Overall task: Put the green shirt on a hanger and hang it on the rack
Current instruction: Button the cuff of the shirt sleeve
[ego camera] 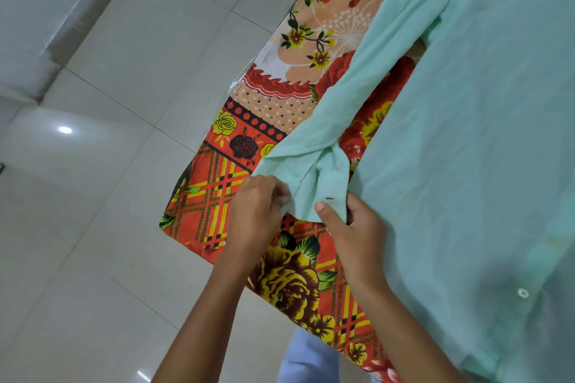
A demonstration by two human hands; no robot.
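Note:
The pale green shirt [466, 134] lies spread flat over a table with a flowered cloth, filling the right side of the head view. One long sleeve [336, 109] runs down-left to its cuff [320, 193]. My left hand [258, 211] pinches the left edge of that cuff. My right hand [351, 227] grips the cuff's right edge, thumb on top beside a buttonhole. A white button [523, 293] shows on the shirt's front at lower right. No hanger or rack is in view.
The red, orange and yellow flowered cloth [280, 277] covers the table and hangs over its left edge. White floor tiles [124, 196] spread to the left, with a grey wall base [46, 40] at upper left. Light blue trousers [308, 361] show below.

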